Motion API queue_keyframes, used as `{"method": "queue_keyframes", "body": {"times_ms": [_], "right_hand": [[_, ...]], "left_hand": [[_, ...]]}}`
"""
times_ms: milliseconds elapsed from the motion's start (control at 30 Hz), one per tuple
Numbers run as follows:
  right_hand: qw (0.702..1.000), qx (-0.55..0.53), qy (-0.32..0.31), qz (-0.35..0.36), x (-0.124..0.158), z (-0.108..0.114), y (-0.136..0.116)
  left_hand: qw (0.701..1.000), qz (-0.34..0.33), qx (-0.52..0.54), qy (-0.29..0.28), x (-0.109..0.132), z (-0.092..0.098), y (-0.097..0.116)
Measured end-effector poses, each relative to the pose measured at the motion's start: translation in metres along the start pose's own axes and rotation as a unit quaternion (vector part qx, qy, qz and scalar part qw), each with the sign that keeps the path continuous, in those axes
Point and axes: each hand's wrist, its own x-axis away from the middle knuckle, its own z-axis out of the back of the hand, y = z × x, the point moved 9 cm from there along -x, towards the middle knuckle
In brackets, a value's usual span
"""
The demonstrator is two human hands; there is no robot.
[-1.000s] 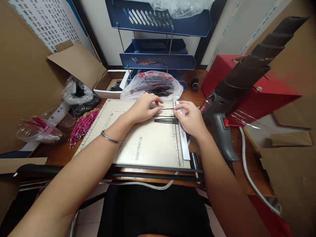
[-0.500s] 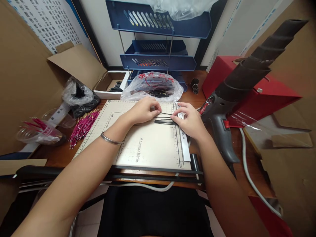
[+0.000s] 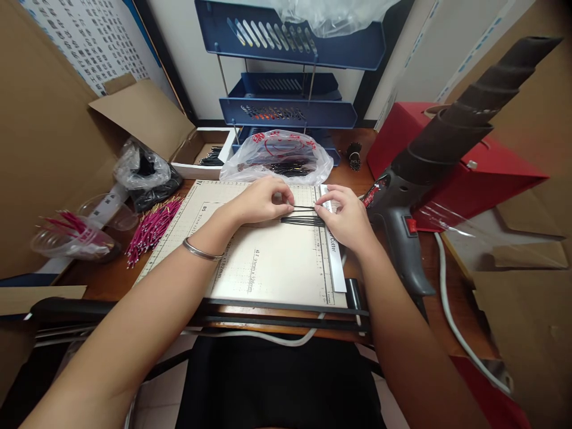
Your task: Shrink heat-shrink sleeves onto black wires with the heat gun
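Over the upper part of a cream cutter board (image 3: pixel 268 268), my left hand (image 3: pixel 268 201) pinches the left end of a thin black wire (image 3: pixel 304 207). The wire's right end is between the thumb and forefinger of my right hand (image 3: pixel 342 215), which is beside the board's white strip (image 3: pixel 338 268). Several black wires (image 3: pixel 301 221) lie side by side on the board just below, their right ends close to my right hand. A silver bangle is on my left wrist.
Behind the board are a clear plastic bag (image 3: pixel 277 158) and blue shelves (image 3: pixel 286 113). Pink wires (image 3: pixel 154 229) lie at the left. A grey heat gun (image 3: pixel 402 208) and a red box (image 3: pixel 482 179) stand at the right.
My right hand has shifted slightly right, away from my left hand. The held wire now looks level and straighter between them. The view has moved a little.
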Motion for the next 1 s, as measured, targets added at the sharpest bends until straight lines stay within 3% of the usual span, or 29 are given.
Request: {"method": "queue_keyframes", "body": {"times_ms": [233,500,833,1000], "right_hand": [[1.000,0.003,-0.003,-0.008,-0.001,0.001,-0.003],[0.996,0.005,-0.085,0.012,0.003,-0.004,-0.003],[0.994,0.001,-0.107,0.019,0.003,-0.007,-0.002],[0.995,-0.038,-0.074,0.060,0.001,-0.001,-0.007]], "left_hand": [[1.000,-0.010,0.008,-0.012,0.000,-0.001,0.007],[1.000,-0.023,-0.019,0.010,-0.001,-0.002,0.006],[0.999,-0.039,-0.012,0.009,-0.001,-0.002,0.006],[0.997,-0.043,-0.010,0.067,-0.002,0.007,0.012]]}}
